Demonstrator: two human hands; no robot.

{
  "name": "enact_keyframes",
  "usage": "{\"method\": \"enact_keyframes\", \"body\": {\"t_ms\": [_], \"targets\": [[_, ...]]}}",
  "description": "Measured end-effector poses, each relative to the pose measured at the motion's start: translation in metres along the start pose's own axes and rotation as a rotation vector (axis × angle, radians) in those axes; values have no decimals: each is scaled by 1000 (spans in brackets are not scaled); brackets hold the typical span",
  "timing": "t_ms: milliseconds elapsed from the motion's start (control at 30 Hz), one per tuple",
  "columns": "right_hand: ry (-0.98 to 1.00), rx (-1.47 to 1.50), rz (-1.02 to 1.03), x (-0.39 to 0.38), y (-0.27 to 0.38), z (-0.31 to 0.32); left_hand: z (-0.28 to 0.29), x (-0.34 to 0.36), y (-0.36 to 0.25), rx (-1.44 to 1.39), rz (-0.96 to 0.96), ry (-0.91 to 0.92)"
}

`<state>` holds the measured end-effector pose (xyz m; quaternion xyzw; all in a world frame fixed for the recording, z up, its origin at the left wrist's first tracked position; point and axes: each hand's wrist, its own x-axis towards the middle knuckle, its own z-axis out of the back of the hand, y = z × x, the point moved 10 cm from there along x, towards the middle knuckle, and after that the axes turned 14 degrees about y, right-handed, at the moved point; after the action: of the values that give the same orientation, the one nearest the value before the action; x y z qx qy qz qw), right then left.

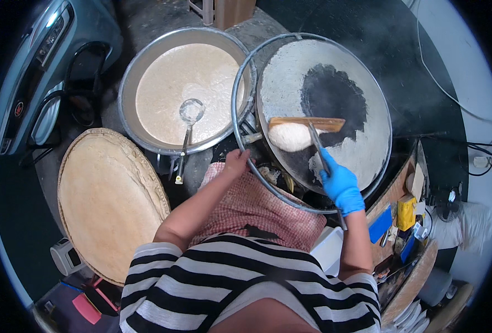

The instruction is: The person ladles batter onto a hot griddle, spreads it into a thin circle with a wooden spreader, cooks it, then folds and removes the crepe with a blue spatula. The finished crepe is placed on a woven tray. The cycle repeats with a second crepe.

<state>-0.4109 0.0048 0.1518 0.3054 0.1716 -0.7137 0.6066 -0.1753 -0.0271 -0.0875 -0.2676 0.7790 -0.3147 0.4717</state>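
Observation:
My right hand (343, 186), in a blue glove, is closed around the metal handle of a wooden batter spreader (307, 120). The spreader's blade stands across a round griddle (279, 66), against a thick mound of pale batter (289, 137). A thin, light layer coats much of the griddle, and a dark patch shows in its middle. At the griddle's near left, my bare left hand (236, 164) is closed on the metal ring (235, 105) that runs around it; some fingers are hidden.
Left of the griddle stands a large metal pot (125, 94) of batter with a ladle (185, 155) resting in it. A stack of round flatbreads (110, 205) lies at the left. A cluttered wooden shelf (382, 225) is on the right. A light-blue scooter (63, 72) stands at upper left.

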Motion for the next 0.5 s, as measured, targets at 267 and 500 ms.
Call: {"method": "enact_keyframes", "body": {"t_ms": [267, 500], "targets": [[-202, 78, 87, 51, 34, 30, 34, 25, -56, 131, 3, 25], [-51, 50, 63, 22, 0, 12, -22, -24, 17, -64, 42, -28]]}}
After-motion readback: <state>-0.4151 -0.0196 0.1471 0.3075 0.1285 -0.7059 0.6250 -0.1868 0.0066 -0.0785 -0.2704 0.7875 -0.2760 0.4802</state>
